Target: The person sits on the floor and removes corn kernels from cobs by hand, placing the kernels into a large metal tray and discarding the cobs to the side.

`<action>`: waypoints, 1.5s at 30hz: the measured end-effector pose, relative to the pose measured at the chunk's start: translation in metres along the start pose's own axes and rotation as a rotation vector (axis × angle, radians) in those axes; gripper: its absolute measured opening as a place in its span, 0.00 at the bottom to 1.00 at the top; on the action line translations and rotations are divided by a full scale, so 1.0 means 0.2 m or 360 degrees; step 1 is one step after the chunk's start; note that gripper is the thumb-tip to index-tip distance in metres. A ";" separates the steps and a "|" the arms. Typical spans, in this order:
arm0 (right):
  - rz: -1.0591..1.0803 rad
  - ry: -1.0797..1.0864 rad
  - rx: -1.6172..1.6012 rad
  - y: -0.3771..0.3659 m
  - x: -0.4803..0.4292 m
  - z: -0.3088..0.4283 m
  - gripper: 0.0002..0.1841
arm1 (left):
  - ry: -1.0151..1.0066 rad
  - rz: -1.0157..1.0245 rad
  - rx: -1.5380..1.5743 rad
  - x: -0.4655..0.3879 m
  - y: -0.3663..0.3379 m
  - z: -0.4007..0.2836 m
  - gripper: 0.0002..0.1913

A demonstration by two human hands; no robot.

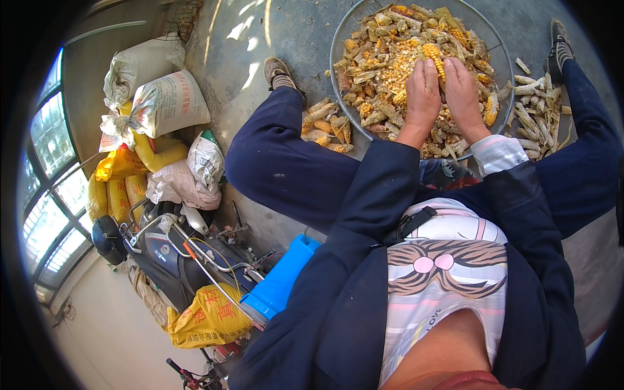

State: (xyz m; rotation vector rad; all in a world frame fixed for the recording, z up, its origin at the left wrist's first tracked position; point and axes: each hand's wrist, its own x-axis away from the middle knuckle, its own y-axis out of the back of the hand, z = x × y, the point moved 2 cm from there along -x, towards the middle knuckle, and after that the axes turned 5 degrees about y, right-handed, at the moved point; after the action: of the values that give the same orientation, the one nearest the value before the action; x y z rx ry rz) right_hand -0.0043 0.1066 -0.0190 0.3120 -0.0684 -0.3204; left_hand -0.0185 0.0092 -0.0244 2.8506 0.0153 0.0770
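Both hands hold one ear of dried yellow corn (433, 54) over a wide round basin (333, 73). My left hand (422, 92) grips it from the left, and my right hand (460, 92) from the right, with the thumbs side by side near the ear. The ear's upper end points away from me; its lower part is hidden by the fingers. Below, the basin is heaped with loose kernels (397, 66), husk scraps and cobs, some bare and some still bearing kernels. Another partly kernelled ear (491, 108) lies at the basin's right side.
Corn ears (324, 126) lie on the floor left of the basin, bare cobs (531, 114) on its right. My legs (292, 161) spread around it. A blue plastic bucket (285, 278), a motorcycle (170, 253) and stacked full sacks (170, 105) stand to the left.
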 end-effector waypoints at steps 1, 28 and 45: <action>-0.0001 -0.0010 0.0017 0.00 0.00 0.00 0.18 | 0.0086 0.0028 0.0033 0.00 0.00 0.01 0.21; 0.0456 0.0422 0.1058 0.01 0.05 0.13 0.29 | 0.0986 -0.0149 0.1059 0.00 0.01 -0.01 0.16; 0.0256 0.0200 0.0905 0.04 -0.01 0.08 0.29 | 0.1063 0.0219 0.1248 0.02 0.00 0.00 0.14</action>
State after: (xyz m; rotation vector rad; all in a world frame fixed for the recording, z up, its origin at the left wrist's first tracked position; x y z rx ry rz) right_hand -0.0060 0.1096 -0.0017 0.8845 -0.0597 -0.1147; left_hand -0.0140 0.0099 -0.0241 3.4033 -0.0165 1.3037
